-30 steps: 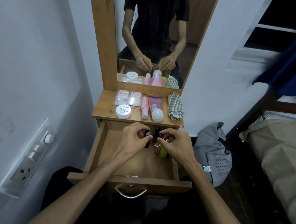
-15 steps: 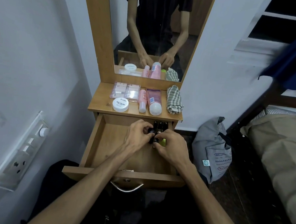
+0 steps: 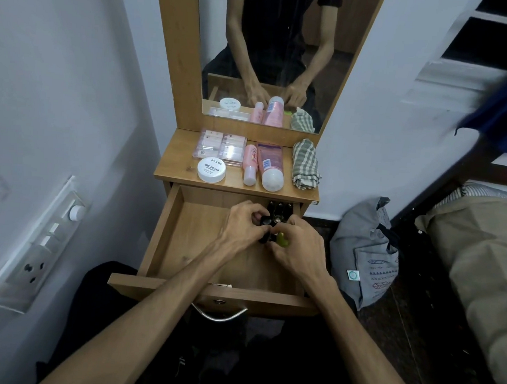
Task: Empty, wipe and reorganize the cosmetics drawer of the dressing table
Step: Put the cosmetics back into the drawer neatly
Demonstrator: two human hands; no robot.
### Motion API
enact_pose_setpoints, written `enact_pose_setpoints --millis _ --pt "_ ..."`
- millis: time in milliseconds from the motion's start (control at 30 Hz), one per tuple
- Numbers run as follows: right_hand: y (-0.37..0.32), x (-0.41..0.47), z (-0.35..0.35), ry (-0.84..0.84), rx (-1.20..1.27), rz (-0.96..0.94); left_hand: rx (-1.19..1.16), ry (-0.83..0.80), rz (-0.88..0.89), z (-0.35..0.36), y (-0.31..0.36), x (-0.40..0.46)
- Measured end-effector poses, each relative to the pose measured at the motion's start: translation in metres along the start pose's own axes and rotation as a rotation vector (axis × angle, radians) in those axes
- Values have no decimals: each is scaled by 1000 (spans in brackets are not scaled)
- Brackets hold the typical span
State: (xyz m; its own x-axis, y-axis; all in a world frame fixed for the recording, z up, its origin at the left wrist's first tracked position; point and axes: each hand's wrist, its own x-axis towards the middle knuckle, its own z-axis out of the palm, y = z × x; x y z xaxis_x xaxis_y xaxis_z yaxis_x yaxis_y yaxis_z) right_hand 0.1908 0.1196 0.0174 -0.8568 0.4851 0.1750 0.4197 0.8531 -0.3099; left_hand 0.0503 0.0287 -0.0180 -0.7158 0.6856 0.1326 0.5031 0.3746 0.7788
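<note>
The drawer (image 3: pixel 184 235) stands pulled out, its wooden floor mostly bare. At its back right corner a cluster of small dark bottles (image 3: pixel 279 211) stands upright: three caps show in the rear row, with more in front half covered by fingers, so the full count cannot be told. The left hand (image 3: pixel 244 230) curls its fingers around one dark bottle (image 3: pixel 264 221) in that cluster. The right hand (image 3: pixel 298 248) pinches a small yellow-green item (image 3: pixel 282 239), too hidden to identify. On the bench (image 3: pixel 173 169) above lie one clear flat box (image 3: pixel 220 148) of pale items, one white round jar (image 3: pixel 211 169) marked nail polish, two pink tubes (image 3: pixel 270 166) side by side with white caps toward the drawer, and one folded checked cloth (image 3: pixel 305 164). The mirror (image 3: pixel 278 54) repeats these. A grey bag (image 3: pixel 367 252) sits on the floor to the right.
</note>
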Motion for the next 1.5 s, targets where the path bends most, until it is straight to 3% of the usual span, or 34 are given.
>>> enact_pose_setpoints --millis 533,1233,1500 --pt "-1 -5 7 -26 -60 -16 -179 -16 -126 5 -4 -13" --pt "4 -12 12 56 -73 -76 -169 -66 -192 -7 -2 -21" --pt "-2 -18 6 170 49 -62 -185 121 -84 -26 -4 -39"
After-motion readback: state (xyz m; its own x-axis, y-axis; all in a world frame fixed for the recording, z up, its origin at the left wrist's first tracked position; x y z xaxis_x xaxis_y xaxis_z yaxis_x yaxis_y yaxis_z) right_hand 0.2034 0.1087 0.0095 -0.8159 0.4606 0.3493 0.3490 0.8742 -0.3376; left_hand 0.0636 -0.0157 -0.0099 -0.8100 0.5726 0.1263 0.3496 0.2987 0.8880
